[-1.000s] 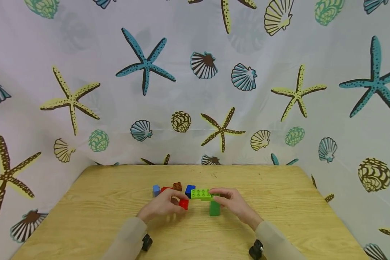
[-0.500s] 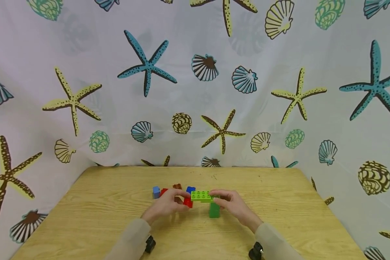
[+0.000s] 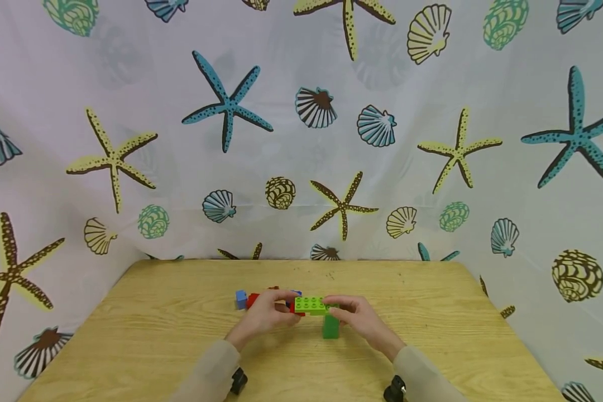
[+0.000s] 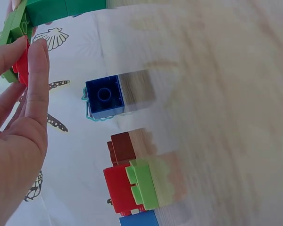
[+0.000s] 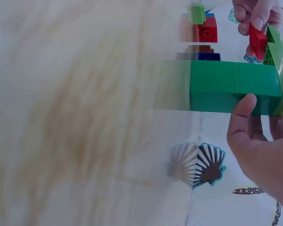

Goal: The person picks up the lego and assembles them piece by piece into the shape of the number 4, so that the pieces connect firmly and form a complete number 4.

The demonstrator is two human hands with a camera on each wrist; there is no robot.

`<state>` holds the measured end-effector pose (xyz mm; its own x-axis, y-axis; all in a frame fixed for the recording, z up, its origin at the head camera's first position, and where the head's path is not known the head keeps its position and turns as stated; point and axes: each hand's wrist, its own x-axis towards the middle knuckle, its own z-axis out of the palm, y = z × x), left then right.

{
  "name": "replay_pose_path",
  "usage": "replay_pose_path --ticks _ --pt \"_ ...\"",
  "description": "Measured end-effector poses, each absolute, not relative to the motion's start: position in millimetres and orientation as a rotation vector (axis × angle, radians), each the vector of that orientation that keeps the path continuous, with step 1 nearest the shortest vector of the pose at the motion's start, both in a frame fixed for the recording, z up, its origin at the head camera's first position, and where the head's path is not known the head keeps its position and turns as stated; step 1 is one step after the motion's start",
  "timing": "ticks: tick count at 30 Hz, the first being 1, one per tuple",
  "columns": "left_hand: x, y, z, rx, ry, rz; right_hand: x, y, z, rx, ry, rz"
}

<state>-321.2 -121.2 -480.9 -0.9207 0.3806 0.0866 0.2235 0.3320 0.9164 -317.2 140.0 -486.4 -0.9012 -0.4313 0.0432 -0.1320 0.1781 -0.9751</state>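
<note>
Between the thumb and fingers of my left hand (image 3: 263, 318) is a red toy building brick (image 5: 258, 44). It sits at the left end of a long light green brick (image 3: 309, 304), just under it; whether they are joined I cannot tell. My right hand (image 3: 359, 321) grips the other end of the structure, where the light green brick lies across a stack of two dark green bricks (image 5: 233, 87). That stack stands upright on the table, its thumb-side face visible in the right wrist view. The left wrist view shows the red brick (image 4: 22, 66) partly covered by fingers.
Behind the left hand lie a dark blue brick (image 4: 104, 96), a brown brick (image 4: 123, 148), a red brick (image 4: 122, 190) with a light green brick (image 4: 144, 183) against it, and a light blue brick (image 3: 241, 300). A patterned cloth (image 3: 291, 151) hangs behind the wooden table (image 3: 407, 312).
My left hand has moved right with the red brick, bringing it from beside the light green brick to under its left end. The right hand stays on the structure.
</note>
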Motion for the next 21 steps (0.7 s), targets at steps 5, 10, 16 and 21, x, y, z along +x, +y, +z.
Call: replay_pose_path --ticks 5,10,16,21 --pt "-320.0 -117.4 -478.6 0.612 2.403 1.655 -317.8 140.8 -487.8 -0.552 2.203 -1.789" --pt "-317.4 -115.0 -475.7 0.615 2.373 1.675 -319.0 140.9 -488.7 -0.55 2.206 -1.789" --pt "-316.5 -114.4 -476.7 0.56 2.334 1.727 -318.8 141.2 -487.0 -0.55 2.212 -1.78" --pt "-317.2 -114.7 -477.3 0.524 2.239 1.807 -318.4 141.3 -486.4 -0.548 2.21 -1.773"
